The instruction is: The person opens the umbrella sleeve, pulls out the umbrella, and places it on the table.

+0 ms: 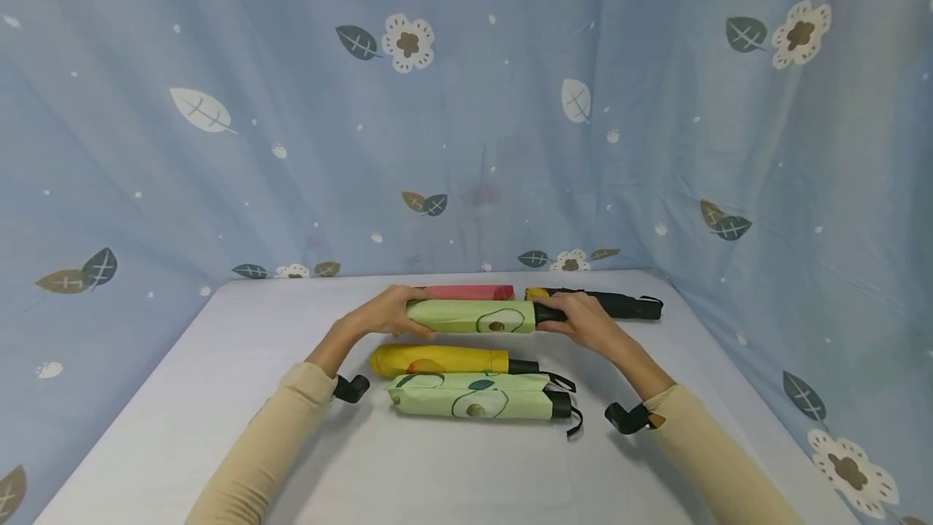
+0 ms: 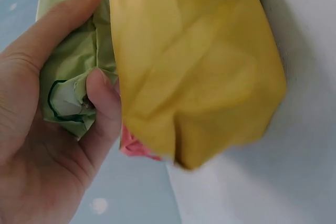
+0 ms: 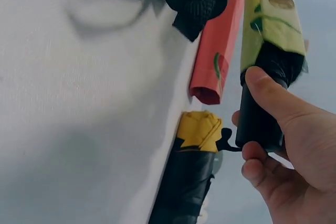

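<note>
Holding the green umbrella (image 1: 452, 317) by both ends was, we judged, the step in hand: a two-handed carry. The L hand (image 1: 397, 312) gripped its cloth end; the R hand (image 1: 583, 321) was closed round the black handle (image 1: 548, 313). We had the umbrella crosswise, approx. level, btwn the back pair and the front pair, and it looked to be off the table (image 1: 466, 476); exact clearance we couldn't tell.

Behind it, partly hidden, lay the red umbrella (image 1: 466, 292) and, to its R, the black umbrella (image 1: 627, 305) w/ a bit of yellow at one end. In front lay the yellow umbrella (image 1: 437, 360), w/ the second green umbrella (image 1: 477, 397) just beside it, nearer us.

Next move, we reckoned, called for keeping both ends level, clear of neighbours, & easing the grip only once the full length had support. Main risk, prob.: we'd nudge the black one, b/c the R hand looked close to it.
</note>
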The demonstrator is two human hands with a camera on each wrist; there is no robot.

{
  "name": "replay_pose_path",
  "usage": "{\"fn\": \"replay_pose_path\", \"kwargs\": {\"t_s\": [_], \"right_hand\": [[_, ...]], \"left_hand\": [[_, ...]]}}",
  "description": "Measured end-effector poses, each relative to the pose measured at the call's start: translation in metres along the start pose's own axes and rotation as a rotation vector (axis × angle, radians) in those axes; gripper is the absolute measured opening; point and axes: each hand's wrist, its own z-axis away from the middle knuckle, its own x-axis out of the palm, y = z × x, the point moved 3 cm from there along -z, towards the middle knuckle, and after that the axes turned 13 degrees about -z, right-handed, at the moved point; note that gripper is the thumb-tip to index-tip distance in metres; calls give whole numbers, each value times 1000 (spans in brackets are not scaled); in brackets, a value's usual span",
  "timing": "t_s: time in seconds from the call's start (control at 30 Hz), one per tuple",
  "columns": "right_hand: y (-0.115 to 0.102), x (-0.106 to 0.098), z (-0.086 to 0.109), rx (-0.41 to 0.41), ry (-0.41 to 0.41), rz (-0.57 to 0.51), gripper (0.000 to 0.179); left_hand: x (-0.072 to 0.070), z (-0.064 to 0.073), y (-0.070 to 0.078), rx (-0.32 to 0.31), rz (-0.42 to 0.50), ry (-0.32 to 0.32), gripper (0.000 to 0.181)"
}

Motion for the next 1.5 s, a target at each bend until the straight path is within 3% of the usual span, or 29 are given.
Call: {"fn": "replay_pose_path", "kwargs": {"t_s": [0.2, 0.43, 0.63, 0.93, 1.3, 1.5], "right_hand": [[3, -2, 2, 31, -22, -20, 51], [3, 0, 3, 91, -53, -91, 54], [2, 7, 3, 115, -4, -27, 60], [0, 8, 7, 7, 106, 82, 51], [6, 8, 10, -71, 167, 106, 49], [6, 7, 12, -109, 197, 103, 47]], "left_hand": [[-3, 3, -5, 22, -9, 44, 65], [-4, 3, -6, 44, -3, 62, 64], [-1, 2, -5, 48, -2, 66, 60], [0, 2, -1, 56, -9, 55, 60], [2, 3, -1, 38, -1, 37, 66], [2, 3, -1, 61, -40, 56, 63]]}}
